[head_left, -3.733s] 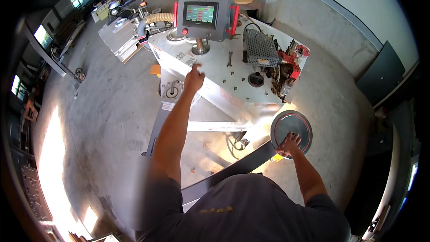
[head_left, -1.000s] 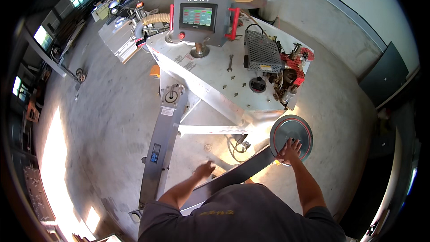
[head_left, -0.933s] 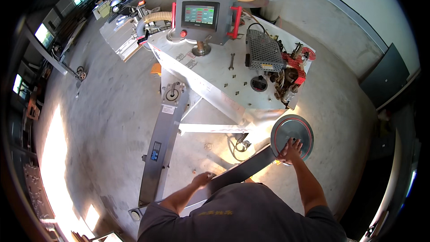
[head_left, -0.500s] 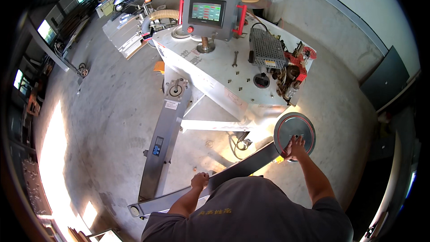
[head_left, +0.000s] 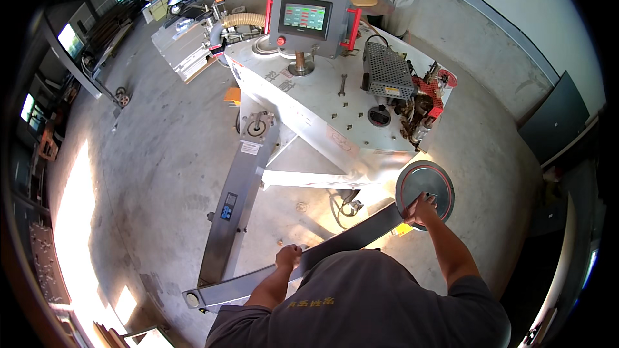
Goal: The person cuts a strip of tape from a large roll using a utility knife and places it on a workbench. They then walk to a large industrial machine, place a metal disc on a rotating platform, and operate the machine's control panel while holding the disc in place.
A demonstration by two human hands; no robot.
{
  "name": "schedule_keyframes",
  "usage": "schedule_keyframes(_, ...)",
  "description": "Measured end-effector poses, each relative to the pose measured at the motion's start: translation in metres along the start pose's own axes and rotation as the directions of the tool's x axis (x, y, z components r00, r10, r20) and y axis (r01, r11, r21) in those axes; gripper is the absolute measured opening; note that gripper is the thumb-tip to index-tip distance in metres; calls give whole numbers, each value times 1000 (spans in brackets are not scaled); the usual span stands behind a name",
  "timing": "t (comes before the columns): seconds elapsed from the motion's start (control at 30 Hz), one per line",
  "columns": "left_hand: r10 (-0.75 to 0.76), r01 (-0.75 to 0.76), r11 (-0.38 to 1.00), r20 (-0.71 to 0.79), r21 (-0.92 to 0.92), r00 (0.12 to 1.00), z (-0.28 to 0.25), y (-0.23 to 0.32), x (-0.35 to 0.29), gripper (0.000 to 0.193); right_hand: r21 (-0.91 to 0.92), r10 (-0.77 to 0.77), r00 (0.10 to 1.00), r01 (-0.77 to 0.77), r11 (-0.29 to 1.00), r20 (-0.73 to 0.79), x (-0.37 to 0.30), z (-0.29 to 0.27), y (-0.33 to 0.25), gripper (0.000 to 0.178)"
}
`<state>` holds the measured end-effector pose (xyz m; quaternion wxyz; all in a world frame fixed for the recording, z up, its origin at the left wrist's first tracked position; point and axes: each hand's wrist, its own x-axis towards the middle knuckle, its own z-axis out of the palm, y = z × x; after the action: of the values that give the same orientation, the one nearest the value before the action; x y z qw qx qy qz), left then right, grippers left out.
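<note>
A long grey metal swing arm point(head_left: 351, 238) runs from the lower left up to a round dark grey disc point(head_left: 412, 177) with a red ring, on the right. My left hand point(head_left: 288, 256) is closed over the far edge of this arm, near its middle. At the disc's centre, my right hand point(head_left: 422, 209) has its fingers drawn together by a small metallic piece; the hand hides most of what it grips. A second grey arm section point(head_left: 235, 200) with a small blue display joins the first at the lower left and reaches up to the machine.
The white machine table point(head_left: 309, 100) ahead carries a control screen box point(head_left: 313, 22), a wrench point(head_left: 343, 85), a perforated metal cover point(head_left: 389, 71) and an oily mechanism with red parts point(head_left: 429, 100). A cable point(head_left: 348, 206) lies on the concrete floor below. A dark panel point(head_left: 561, 113) leans at the right wall.
My right hand's fingers, spread on the disc before, are now drawn in at its centre. My left hand stays on the arm. The view has shifted slightly.
</note>
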<state>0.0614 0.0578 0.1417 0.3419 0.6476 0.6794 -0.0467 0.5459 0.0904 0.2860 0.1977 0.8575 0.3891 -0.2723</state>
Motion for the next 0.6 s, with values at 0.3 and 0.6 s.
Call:
schedule_keyframes(0.3, -52, 51, 998, 11, 23, 999, -9, 10, -5, 45, 41, 96, 994, -98, 994, 51, 12, 4, -8, 149)
schedule_keyframes(0.6, -44, 44, 998, 0, 47, 999, -6, 6, -2, 45, 55, 36, 999, -36, 998, 4, -2, -1, -10, 145)
